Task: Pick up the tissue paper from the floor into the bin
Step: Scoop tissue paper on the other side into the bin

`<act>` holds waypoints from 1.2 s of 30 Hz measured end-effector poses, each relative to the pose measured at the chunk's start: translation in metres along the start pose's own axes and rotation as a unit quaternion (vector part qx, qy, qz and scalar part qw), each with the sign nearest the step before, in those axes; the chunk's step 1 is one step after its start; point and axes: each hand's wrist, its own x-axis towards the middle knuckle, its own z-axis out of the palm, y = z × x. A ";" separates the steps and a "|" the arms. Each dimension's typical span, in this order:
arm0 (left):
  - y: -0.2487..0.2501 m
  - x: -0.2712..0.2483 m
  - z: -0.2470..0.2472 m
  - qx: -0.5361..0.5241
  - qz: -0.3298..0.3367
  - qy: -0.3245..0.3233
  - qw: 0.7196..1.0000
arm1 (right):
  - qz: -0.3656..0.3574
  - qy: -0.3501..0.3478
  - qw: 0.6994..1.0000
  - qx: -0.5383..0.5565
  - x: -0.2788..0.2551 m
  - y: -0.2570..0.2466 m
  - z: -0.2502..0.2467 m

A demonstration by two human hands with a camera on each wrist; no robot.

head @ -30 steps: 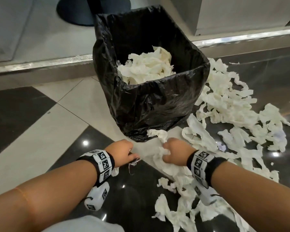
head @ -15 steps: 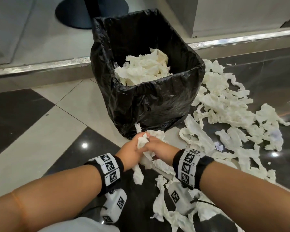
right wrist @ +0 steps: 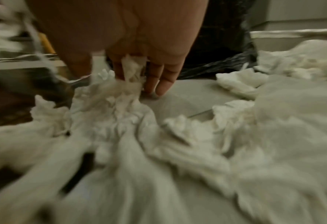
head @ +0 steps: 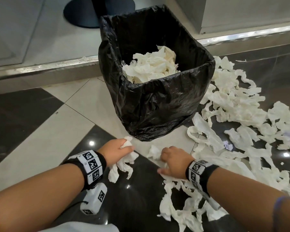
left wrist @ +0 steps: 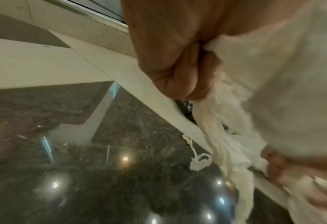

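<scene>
Tissue paper [head: 124, 158] bunched in left hand [head: 115, 150] grip; right hand [head: 172, 162] grips floor strips.
Loose tails below either grip may tear, drop short of bin [head: 157, 104].

The black plastic-lined bin [head: 157, 104] is stood on the tiled floor [head: 40, 139] at the centre of the scene, with crumpled white tissue paper in the bin [head: 151, 67] piled inside it. Behind the bin a metal threshold strip [head: 57, 66] is run from left to right, and the round dark pedestal base [head: 84, 12] is set beyond it, far left of the bin. Torn white tissue paper strips [head: 233, 114] are scattered over the floor to the right of the bin and nearer. Near the bin's front, the left hand [head: 115, 150] is placed to the left with a white tissue wad [head: 126, 158] held in it, and the right hand [head: 174, 162] is placed just to the right, on the strips.
</scene>
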 end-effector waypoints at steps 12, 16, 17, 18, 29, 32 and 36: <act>0.013 0.013 0.014 0.166 0.036 -0.015 0.985 | 0.112 0.068 0.979 0.155 -0.017 0.003 -0.006; 0.017 0.012 0.013 0.189 0.045 -0.017 0.981 | 0.093 0.070 0.981 0.156 -0.028 0.011 -0.040; 0.017 0.011 0.012 0.188 0.043 -0.015 0.981 | 0.071 0.041 0.989 0.125 -0.034 0.006 -0.042; 0.017 0.010 0.011 0.186 0.041 -0.012 0.982 | 0.053 0.004 0.994 0.091 -0.040 0.000 -0.041; 0.013 0.004 0.000 0.223 0.028 0.001 0.974 | 0.039 -0.159 0.986 -0.028 -0.048 -0.004 0.012; 0.015 0.004 0.000 0.230 0.034 -0.006 0.973 | 0.039 -0.109 0.993 -0.011 -0.049 -0.002 -0.008; 0.014 0.002 0.001 0.235 0.044 -0.015 0.971 | -0.024 -0.126 0.992 0.022 -0.060 -0.017 -0.017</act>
